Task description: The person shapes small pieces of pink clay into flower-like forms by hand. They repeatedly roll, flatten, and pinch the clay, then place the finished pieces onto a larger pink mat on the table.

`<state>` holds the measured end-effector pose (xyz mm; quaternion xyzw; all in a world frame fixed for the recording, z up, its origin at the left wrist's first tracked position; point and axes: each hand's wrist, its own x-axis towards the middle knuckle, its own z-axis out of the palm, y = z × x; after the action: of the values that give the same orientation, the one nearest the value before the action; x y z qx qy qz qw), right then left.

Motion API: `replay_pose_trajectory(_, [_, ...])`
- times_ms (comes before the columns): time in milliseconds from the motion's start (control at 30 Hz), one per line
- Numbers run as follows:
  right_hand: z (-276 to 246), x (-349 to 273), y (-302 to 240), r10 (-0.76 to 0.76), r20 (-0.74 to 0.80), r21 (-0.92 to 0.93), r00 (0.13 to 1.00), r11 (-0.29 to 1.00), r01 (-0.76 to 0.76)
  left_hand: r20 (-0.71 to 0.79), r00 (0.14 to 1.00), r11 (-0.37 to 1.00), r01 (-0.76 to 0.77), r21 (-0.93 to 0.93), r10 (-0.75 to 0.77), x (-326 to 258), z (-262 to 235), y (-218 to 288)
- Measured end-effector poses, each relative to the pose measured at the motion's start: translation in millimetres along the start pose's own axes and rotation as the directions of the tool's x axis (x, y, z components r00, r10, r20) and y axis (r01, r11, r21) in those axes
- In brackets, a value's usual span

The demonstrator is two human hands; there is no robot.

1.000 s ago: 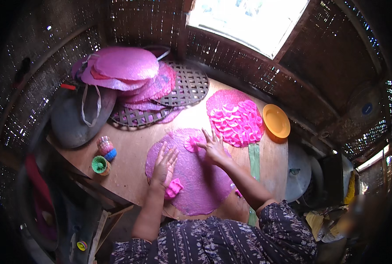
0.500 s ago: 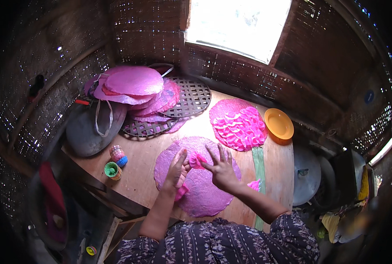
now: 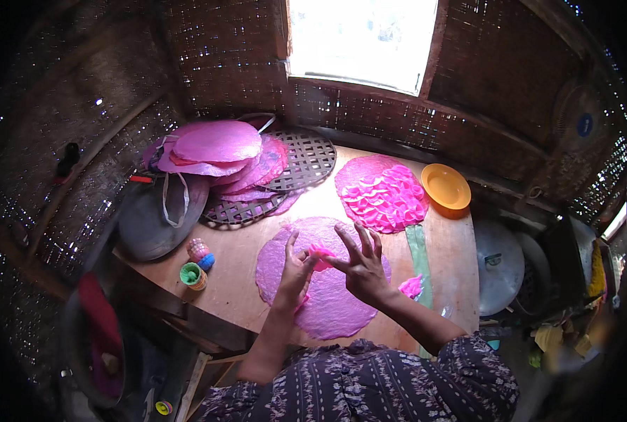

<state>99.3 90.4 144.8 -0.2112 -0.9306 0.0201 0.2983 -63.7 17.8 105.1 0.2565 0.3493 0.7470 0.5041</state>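
Between my hands is a small bright pink ruffled piece (image 3: 320, 252), whose material I cannot make out. My left hand (image 3: 296, 276) pinches its left side, one finger pointing up. On the other side, my right hand (image 3: 367, 272) grips it between thumb and a finger, with the remaining fingers spread. Both hands are above a round, flat purple-pink sheet (image 3: 334, 309) on the wooden table (image 3: 236, 295). Another bit of pink shows beside my left wrist, partly hidden. A loose pink frilly piece (image 3: 411, 286) lies right of my right wrist.
Behind, a round pink sheet covered in ruffles (image 3: 384, 200) lies beside an orange plate (image 3: 445, 187). Stacked pink discs (image 3: 218, 144) and a dark woven tray (image 3: 303, 158) occupy the back left. Two small tubs of thread-like material (image 3: 193, 276) stand left. A green strip (image 3: 419, 253) crosses the right side.
The whole view has shifted slightly. Both hands still hold the pink ruffled piece, which now looks narrower and more bunched; my left hand's fingers have shifted a little.
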Motion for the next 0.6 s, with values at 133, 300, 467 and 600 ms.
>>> replay_pose_trajectory(133, [0,-4,0,0.039,0.056,0.052,0.998,0.998,-0.042,-0.002,1.000,0.986,-0.018,0.168,0.019,0,2,1])
replay_pose_trajectory(300, [7,-8,9,0.139,0.176,0.371,0.975,0.908,-0.196,-0.027,0.999,0.963,-0.021,0.269,0.030,-3,-3,6])
replay_pose_trajectory(467, [19,-12,21,0.140,0.262,0.618,0.955,0.736,-0.277,0.024,0.996,0.850,-0.083,0.520,0.083,-9,0,1])
replay_pose_trajectory(600, [35,-8,39,0.296,0.620,0.751,0.727,-0.490,-0.442,0.162,0.984,0.986,0.051,0.158,-0.077,-7,-3,-6])
